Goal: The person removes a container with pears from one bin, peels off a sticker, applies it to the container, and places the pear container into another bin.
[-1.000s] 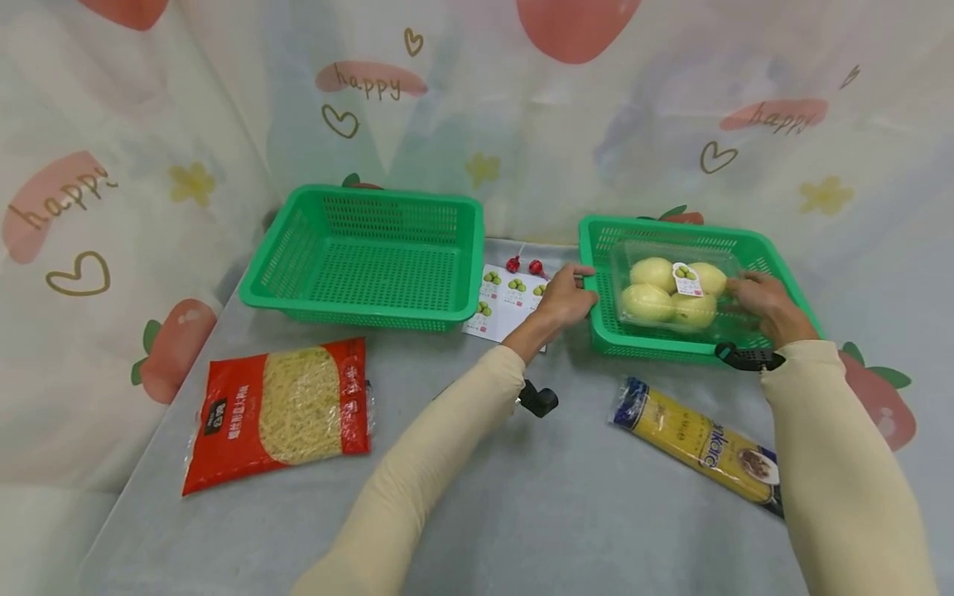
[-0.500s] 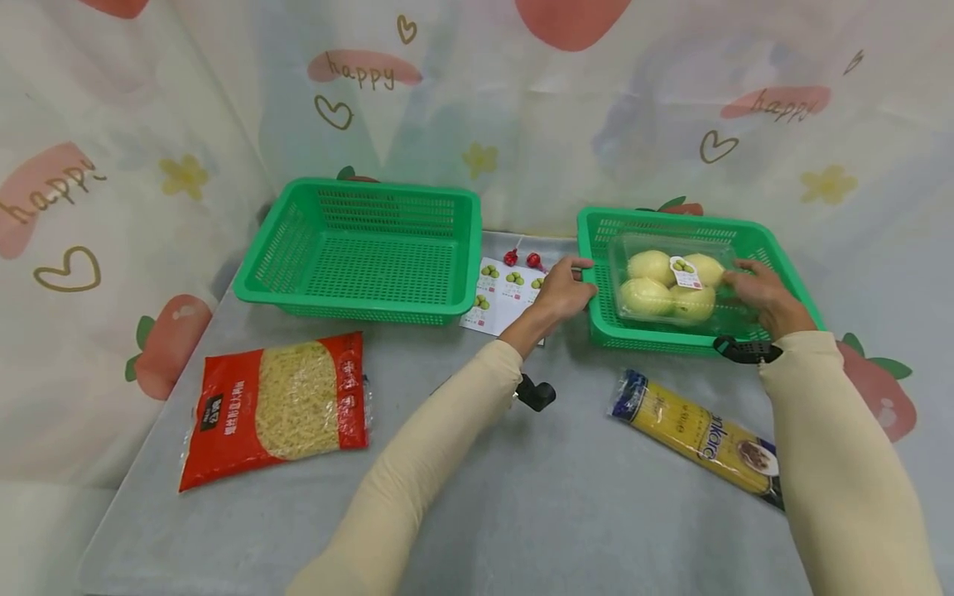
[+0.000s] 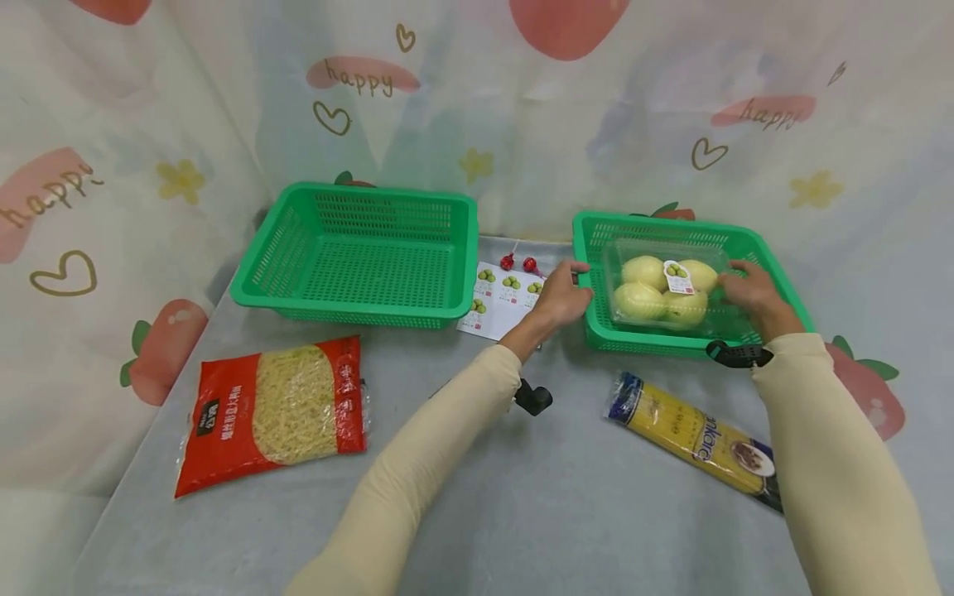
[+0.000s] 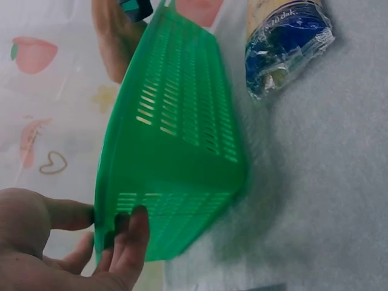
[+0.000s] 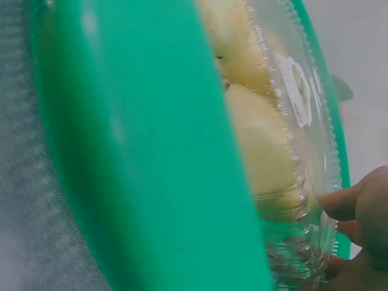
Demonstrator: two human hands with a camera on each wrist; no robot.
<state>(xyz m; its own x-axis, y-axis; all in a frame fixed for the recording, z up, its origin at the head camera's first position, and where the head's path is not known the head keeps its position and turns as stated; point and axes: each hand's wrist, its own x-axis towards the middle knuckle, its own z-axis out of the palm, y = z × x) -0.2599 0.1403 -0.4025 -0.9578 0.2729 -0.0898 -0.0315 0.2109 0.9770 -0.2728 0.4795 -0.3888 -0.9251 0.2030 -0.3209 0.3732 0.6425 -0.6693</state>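
Table (image 3: 522, 497): grey cloth surface, printed curtain behind it.
Left basket (image 3: 358, 252): green, far left of centre, nothing visible inside.
Right basket (image 3: 596, 331): green, far right; holds the clear fruit box.
Noodle bag (image 3: 276, 414): red, lying flat, near left.
Spaghetti packet (image 3: 693, 439): lying aslant, near right, just in front of the right basket.
Fruit box (image 3: 671, 285): clear plastic, pale yellow-green fruits inside, white label on top; sits in the right basket.
Sticker sheet (image 3: 507, 298): between the two baskets.
Left hand (image 3: 562, 294): thumb and fingers curled round the right basket's left rim, gripping it.
Right hand (image 3: 749, 294): inside the right basket, fingers bent against the fruit box's right end; whether they clasp it, cannot tell.
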